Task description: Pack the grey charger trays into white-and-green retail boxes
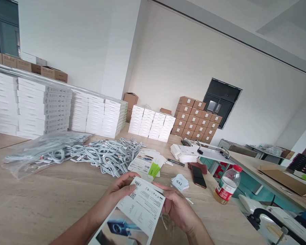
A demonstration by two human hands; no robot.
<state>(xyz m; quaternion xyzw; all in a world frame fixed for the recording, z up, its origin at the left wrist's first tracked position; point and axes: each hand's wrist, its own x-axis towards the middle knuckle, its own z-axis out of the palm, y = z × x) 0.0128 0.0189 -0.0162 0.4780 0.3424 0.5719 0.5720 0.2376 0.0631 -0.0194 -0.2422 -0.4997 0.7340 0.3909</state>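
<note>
A white printed box (pixel 140 207) with a phone picture, a QR code and a barcode is held between my two hands near the bottom of the view. My left hand (pixel 121 190) grips its upper left corner, thumb on the printed face. On the upper right edge, my right hand (pixel 174 204) has its fingers closed round the box. Just beyond lie printed cards (pixel 141 163) with green slips (pixel 154 169) on them. A tangled pile of pale cables (pixel 112 156) sits behind, to the left.
Stacked white boxes (pixel 58 109) line the table's (pixel 40 197) back left. A plastic bag of cables (pixel 46 149) lies left. To the right are small white cards (pixel 180 182), a phone (pixel 198 176), a marker (pixel 175 162) and a red-capped bottle (pixel 227 185).
</note>
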